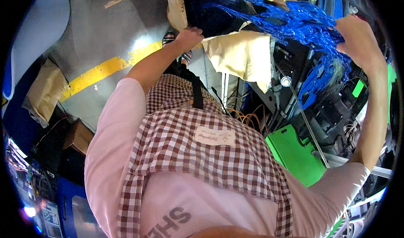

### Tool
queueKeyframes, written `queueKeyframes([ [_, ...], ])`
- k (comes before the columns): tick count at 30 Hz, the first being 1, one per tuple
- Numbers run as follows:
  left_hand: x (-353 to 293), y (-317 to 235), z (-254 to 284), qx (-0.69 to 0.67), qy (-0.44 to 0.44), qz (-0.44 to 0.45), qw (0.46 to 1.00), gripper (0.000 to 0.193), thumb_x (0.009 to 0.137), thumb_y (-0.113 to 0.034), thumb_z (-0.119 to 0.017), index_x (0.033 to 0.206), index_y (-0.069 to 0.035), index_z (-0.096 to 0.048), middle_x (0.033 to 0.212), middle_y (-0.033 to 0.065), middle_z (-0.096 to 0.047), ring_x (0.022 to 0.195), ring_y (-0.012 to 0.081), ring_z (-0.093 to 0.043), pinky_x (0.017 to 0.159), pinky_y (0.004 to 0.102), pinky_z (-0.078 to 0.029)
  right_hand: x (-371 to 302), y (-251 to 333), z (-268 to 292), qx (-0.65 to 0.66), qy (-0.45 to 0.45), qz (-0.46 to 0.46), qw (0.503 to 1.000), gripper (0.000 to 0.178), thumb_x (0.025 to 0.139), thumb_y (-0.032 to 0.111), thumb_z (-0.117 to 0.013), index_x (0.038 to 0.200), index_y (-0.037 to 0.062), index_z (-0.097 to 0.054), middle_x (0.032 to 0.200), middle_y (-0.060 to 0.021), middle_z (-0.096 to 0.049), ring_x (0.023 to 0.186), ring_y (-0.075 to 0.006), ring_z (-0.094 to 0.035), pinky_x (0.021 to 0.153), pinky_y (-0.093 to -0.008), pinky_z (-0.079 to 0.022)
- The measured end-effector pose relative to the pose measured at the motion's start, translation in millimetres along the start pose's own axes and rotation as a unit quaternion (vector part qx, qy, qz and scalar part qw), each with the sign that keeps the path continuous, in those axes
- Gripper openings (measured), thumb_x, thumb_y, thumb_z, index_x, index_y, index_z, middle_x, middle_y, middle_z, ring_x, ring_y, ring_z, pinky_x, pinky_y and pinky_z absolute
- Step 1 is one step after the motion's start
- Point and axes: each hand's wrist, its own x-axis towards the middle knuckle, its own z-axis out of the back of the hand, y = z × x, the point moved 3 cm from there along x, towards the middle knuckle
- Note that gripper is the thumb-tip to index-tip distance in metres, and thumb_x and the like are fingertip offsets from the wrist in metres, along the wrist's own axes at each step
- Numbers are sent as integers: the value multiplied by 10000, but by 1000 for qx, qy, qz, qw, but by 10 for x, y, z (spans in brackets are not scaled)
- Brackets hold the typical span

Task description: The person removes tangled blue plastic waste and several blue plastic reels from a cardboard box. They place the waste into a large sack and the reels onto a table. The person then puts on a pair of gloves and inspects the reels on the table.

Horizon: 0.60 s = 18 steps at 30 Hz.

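Observation:
A tangled mass of glossy blue plastic strands stretches across the upper right, and some strands hang lower beside the machine. My right hand is closed on their right end. The other end of the strands trails over a dark opening edged with cream paper or cloth. At the near left corner of that opening is my left hand, its fingers curled. Its fingertips meet the dark edge and a corner of the cream sheet; what they grip, if anything, is hidden.
Machinery with rods and a green panel stands close on my right, with orange cables beside it. Yellow tape crosses the grey floor. A cardboard box and a brown paper sack lie to the left.

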Motion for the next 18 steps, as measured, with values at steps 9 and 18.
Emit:
queueKeyframes([
  [9,15,23,93,-14,1,18,1000,118,709,-108,-578,812,-94,-635,930,57,-580,961,231,-573,776,348,-511,-238,-188,186,23,19,-14,999,342,603,108,-725,904,38,-579,887,-131,-576,913,-333,-553,821,-417,-425],
  [18,-64,10,196,-16,-31,-7,999,77,681,-126,-583,745,-125,-626,880,35,-557,936,226,-572,727,339,-490,1110,154,-223,3,-43,78,996,281,605,14,-694,883,39,-654,835,-156,-653,798,-330,-646,696,-410,-518],
])
